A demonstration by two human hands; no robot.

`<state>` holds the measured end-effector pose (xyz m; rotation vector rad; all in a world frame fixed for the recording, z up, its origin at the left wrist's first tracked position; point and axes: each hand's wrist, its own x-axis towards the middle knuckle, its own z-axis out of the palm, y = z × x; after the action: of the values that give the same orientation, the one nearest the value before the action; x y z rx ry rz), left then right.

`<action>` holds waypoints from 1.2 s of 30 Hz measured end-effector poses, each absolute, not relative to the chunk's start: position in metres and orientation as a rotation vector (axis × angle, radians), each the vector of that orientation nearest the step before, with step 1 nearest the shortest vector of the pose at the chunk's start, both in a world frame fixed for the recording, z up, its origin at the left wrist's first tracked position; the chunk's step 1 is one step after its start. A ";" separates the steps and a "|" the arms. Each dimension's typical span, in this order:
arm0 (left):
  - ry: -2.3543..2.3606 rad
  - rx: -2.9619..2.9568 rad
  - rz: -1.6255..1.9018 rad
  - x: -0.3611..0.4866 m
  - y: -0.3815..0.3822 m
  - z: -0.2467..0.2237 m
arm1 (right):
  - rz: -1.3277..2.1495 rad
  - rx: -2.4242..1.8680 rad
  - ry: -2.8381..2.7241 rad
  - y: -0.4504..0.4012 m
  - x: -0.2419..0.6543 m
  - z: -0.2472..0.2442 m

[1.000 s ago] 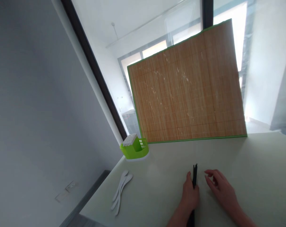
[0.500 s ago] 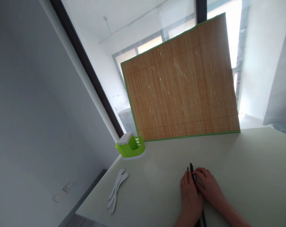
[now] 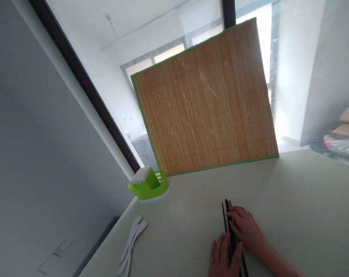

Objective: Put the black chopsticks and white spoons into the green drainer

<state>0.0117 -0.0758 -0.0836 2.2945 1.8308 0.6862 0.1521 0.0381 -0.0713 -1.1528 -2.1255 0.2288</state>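
A loose bundle of thin black chopsticks point(image 3: 227, 219) lies on the table, pointing away from me. My right hand point(image 3: 246, 227) rests against its right side, with bent fingers and thumb pressing on the sticks near their far ends. Closer to me, my left hand point(image 3: 224, 256) lies over the bundle with fingers apart, its thumb on the right side of the sticks. One chopstick stands slightly apart on the left. The near ends are partly hidden by my left hand.
Several white spoons point(image 3: 132, 242) lie crossed on the left of the pale table point(image 3: 180, 234). A green utensil holder point(image 3: 150, 186) with a white slotted top stands at the back left. Behind the table, a bamboo mat point(image 3: 206, 104) with green edging leans upright against glass.
My left hand has slid back toward me along the chopsticks and its fingers have spread. My right hand stays near the far ends. The view has shifted slightly right.
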 end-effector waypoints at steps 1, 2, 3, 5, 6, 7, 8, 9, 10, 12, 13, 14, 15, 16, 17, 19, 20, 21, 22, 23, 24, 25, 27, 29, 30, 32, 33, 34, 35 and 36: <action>1.802 2.323 0.687 0.007 -0.072 -0.078 | 0.233 -1.161 -2.119 0.038 0.154 -0.070; 1.764 2.361 0.666 0.000 -0.068 -0.071 | 0.238 -1.168 -2.114 0.037 0.155 -0.069; 1.739 2.398 0.628 -0.013 -0.065 -0.063 | 0.241 -1.175 -2.108 0.037 0.158 -0.068; 1.807 2.418 0.524 -0.051 -0.060 -0.045 | 0.244 -1.181 -2.099 0.037 0.162 -0.068; 1.979 2.354 0.497 -0.075 -0.059 -0.036 | 0.241 -1.181 -2.096 0.037 0.163 -0.068; 2.219 2.234 0.483 -0.102 -0.059 -0.027 | 0.235 -1.178 -2.093 0.038 0.164 -0.069; 2.440 2.106 0.426 -0.131 -0.061 -0.019 | 0.224 -1.169 -2.091 0.038 0.165 -0.070; 2.647 1.968 0.338 -0.158 -0.064 -0.012 | 0.213 -1.157 -2.088 0.038 0.164 -0.072; 2.820 1.826 0.228 -0.184 -0.068 -0.006 | 0.199 -1.133 -2.089 0.039 0.163 -0.074; 3.036 1.573 0.001 -0.226 -0.078 0.001 | 0.166 -1.077 -2.082 0.041 0.161 -0.080; 3.081 1.468 -0.090 -0.241 -0.083 0.003 | 0.151 -1.046 -2.085 0.042 0.159 -0.084; 3.090 1.383 -0.155 -0.253 -0.086 0.004 | 0.135 -1.019 -2.089 0.043 0.158 -0.087; 3.070 1.313 -0.193 -0.261 -0.088 0.003 | 0.121 -0.997 -2.093 0.044 0.157 -0.089; 3.037 1.261 -0.209 -0.266 -0.089 0.002 | 0.109 -0.981 -2.099 0.045 0.158 -0.091; 3.002 1.227 -0.211 -0.269 -0.088 0.000 | 0.098 -0.972 -2.101 0.046 0.158 -0.092; 2.958 1.186 -0.195 -0.270 -0.085 -0.005 | 0.087 -0.971 -2.102 0.047 0.161 -0.093; 2.953 1.174 -0.187 -0.269 -0.084 -0.007 | 0.085 -0.978 -2.101 0.047 0.162 -0.092; 2.954 1.165 -0.182 -0.269 -0.082 -0.009 | 0.085 -0.985 -2.101 0.047 0.163 -0.091; 2.955 1.158 -0.181 -0.268 -0.080 -0.010 | 0.089 -0.993 -2.101 0.047 0.164 -0.090; 2.954 1.153 -0.179 -0.267 -0.079 -0.011 | 0.096 -1.002 -2.104 0.046 0.164 -0.088; 2.950 1.153 -0.177 -0.266 -0.078 -0.011 | 0.104 -1.007 -2.108 0.046 0.163 -0.087; 2.944 1.156 -0.174 -0.266 -0.078 -0.010 | 0.112 -1.007 -2.111 0.045 0.163 -0.086; 2.923 1.164 -0.161 -0.266 -0.078 -0.007 | 0.129 -1.006 -2.122 0.045 0.162 -0.085; 2.900 1.173 -0.141 -0.264 -0.077 -0.002 | 0.141 -1.008 -2.125 0.044 0.161 -0.084; 2.889 1.183 -0.130 -0.262 -0.076 0.000 | 0.148 -1.009 -2.124 0.044 0.160 -0.084; 2.861 1.228 -0.107 -0.251 -0.071 0.004 | 0.162 -1.018 -2.115 0.044 0.160 -0.083; 2.843 1.265 -0.098 -0.242 -0.067 0.006 | 0.171 -1.024 -2.105 0.044 0.159 -0.082; 2.820 1.316 -0.083 -0.229 -0.062 0.009 | 0.182 -1.031 -2.093 0.044 0.159 -0.079; 2.788 1.379 -0.056 -0.213 -0.056 0.011 | 0.192 -1.040 -2.071 0.044 0.158 -0.076; 2.747 1.452 -0.021 -0.194 -0.049 0.013 | 0.201 -1.048 -2.043 0.043 0.158 -0.073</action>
<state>-0.1938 -0.0494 0.0125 1.4517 2.7467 -0.0210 0.1579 0.0433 -0.0728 -1.0483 -2.0431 0.2013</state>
